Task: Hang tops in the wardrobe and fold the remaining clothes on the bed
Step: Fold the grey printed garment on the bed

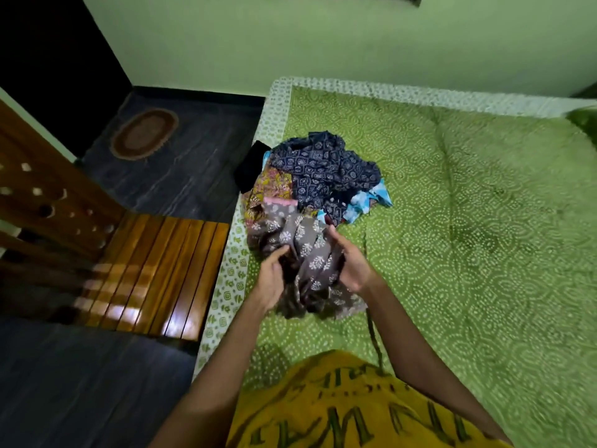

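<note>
A pile of clothes lies near the left edge of the bed point(468, 221), which has a green patterned cover. On top at the back is a navy printed garment point(323, 166). Beside it show a yellow-orange printed piece point(271, 185), a light blue piece point(368, 198) and a black piece point(252, 166). At the front is a grey-brown garment with white leaf prints point(307, 250). My left hand point(274, 276) grips its left side. My right hand point(350, 263) holds its right side, fingers curled into the cloth.
A wooden slatted chair point(155, 273) stands close against the bed's left edge. An oval rug point(145, 134) lies on the dark floor further back. A pale green wall runs behind the bed. The wardrobe is not in view.
</note>
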Tool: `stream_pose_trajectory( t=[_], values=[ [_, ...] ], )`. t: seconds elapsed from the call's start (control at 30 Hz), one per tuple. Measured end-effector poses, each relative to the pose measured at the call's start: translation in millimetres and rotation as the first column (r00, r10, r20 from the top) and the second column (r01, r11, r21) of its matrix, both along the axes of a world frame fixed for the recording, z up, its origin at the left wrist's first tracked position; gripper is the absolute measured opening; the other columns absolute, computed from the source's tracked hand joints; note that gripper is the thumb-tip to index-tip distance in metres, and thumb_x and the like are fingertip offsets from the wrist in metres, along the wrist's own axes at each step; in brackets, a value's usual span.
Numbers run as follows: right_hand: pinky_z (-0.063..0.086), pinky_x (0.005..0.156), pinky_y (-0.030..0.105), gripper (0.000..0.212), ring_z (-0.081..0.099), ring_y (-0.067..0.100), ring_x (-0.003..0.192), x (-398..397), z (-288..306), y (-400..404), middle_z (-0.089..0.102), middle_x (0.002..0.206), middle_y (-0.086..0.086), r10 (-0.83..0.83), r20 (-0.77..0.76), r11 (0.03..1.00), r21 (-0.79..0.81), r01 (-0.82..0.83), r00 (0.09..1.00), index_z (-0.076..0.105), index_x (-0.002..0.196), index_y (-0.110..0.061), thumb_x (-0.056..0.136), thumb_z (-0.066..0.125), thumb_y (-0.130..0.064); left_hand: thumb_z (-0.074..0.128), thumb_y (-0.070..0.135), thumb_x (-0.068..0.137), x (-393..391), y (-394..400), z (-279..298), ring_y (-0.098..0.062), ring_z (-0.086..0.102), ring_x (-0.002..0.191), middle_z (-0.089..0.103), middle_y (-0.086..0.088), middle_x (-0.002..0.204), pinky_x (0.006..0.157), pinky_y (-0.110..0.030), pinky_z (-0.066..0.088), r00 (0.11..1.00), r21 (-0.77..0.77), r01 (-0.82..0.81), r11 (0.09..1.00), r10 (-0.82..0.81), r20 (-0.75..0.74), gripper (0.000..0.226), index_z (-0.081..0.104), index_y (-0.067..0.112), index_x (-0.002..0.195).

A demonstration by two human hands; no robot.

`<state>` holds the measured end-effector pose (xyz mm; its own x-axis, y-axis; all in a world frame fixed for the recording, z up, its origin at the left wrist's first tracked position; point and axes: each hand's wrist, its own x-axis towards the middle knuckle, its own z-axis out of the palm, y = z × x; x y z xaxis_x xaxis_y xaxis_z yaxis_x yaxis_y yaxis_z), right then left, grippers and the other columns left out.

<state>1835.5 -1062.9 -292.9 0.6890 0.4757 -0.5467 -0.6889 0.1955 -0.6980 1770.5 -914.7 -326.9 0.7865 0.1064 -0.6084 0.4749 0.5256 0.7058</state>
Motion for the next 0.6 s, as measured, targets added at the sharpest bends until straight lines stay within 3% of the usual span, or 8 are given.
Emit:
stream_pose_trajectory(
  t=[0.07,0.13,0.2,0.3,0.37,0.5,0.53,0.6],
  values=[
    [0.052,0.087,0.033,0.039,0.067,0.019,0.096,6,10,-7,0.071,0.104,0.005,0.013,0.134,0.994,-0.108,0.001,0.991,0.06,0.12,-0.013,0.098,0.04,-0.038,0.063,0.039,0.08,11,1,1,-0.024,0.042,0.131,0.052,-0.007,0.136,0.113,-0.044,0.028,0.999,0.064,0.006,0.998,-0.009,0.04,0.045,0.058,0.021,0.121],
    [0.054,0.072,0.021,0.035,0.07,0.009,0.081,14,19,-15,0.072,0.09,-0.002,-0.028,0.263,0.979,-0.187,0.079,0.964,0.064,0.112,-0.012,0.1,0.04,-0.034,0.072,0.049,0.071,25,3,-2,-0.028,0.046,0.127,0.054,-0.008,0.134,0.11,-0.05,0.032,0.987,0.173,-0.164,0.971,0.162,0.025,0.06,0.058,0.02,0.122],
    [0.052,0.069,0.024,0.033,0.069,0.012,0.076,22,25,-25,0.072,0.083,-0.001,-0.192,0.312,0.956,-0.156,0.249,0.931,0.066,0.1,-0.012,0.1,0.04,-0.033,0.074,0.056,0.069,38,6,9,-0.028,0.048,0.125,0.05,-0.008,0.138,0.107,-0.049,0.037,0.925,0.129,-0.38,0.916,0.375,0.065,0.078,0.052,0.016,0.132],
    [0.051,0.075,0.034,0.03,0.069,0.019,0.081,34,29,-43,0.073,0.085,0.005,-0.476,0.085,0.875,0.151,0.461,0.875,0.065,0.095,-0.011,0.095,0.046,-0.035,0.055,0.027,0.095,53,8,23,-0.028,0.053,0.118,0.053,-0.011,0.132,0.098,-0.041,0.045,0.783,-0.003,-0.619,0.785,0.617,0.081,0.046,0.045,0.009,0.136],
    [0.049,0.089,0.041,0.048,0.065,0.026,0.098,40,31,-57,0.069,0.106,0.012,-0.536,-0.065,0.78,0.343,0.523,0.842,0.061,0.112,-0.006,0.079,0.061,-0.041,0.053,0.024,0.096,55,12,20,-0.029,0.051,0.119,0.051,-0.011,0.134,0.101,-0.046,0.043,0.776,0.097,-0.629,0.771,0.631,0.019,0.04,0.044,0.012,0.133],
    [0.035,0.105,0.056,0.096,0.046,0.037,0.125,38,36,-65,0.048,0.134,0.021,-0.401,-0.084,0.78,0.491,0.388,0.912,0.044,0.134,-0.007,0.059,0.08,-0.054,0.066,0.024,0.085,54,16,4,-0.034,0.054,0.114,0.051,-0.018,0.132,0.096,-0.046,0.047,0.892,0.384,-0.336,0.86,0.421,-0.163,0.053,0.042,0.009,0.129],
    [0.034,0.105,0.058,0.096,0.044,0.039,0.127,35,37,-62,0.046,0.136,0.022,-0.354,-0.068,0.795,0.503,0.338,0.933,0.046,0.131,-0.008,0.055,0.084,-0.052,0.069,0.031,0.082,51,12,10,-0.035,0.05,0.119,0.045,-0.017,0.137,0.098,-0.045,0.045,0.921,0.557,-0.145,0.818,0.317,-0.227,0.063,0.038,0.009,0.133],
    [0.032,0.105,0.061,0.095,0.039,0.042,0.131,30,42,-54,0.04,0.142,0.023,-0.299,-0.045,0.822,0.495,0.281,0.953,0.046,0.133,-0.009,0.054,0.087,-0.043,0.062,0.044,0.085,46,4,21,-0.036,0.036,0.131,0.03,-0.014,0.147,0.106,-0.045,0.036,0.953,0.79,0.136,0.598,0.138,-0.269,0.074,0.029,0.011,0.142]
  ],
)
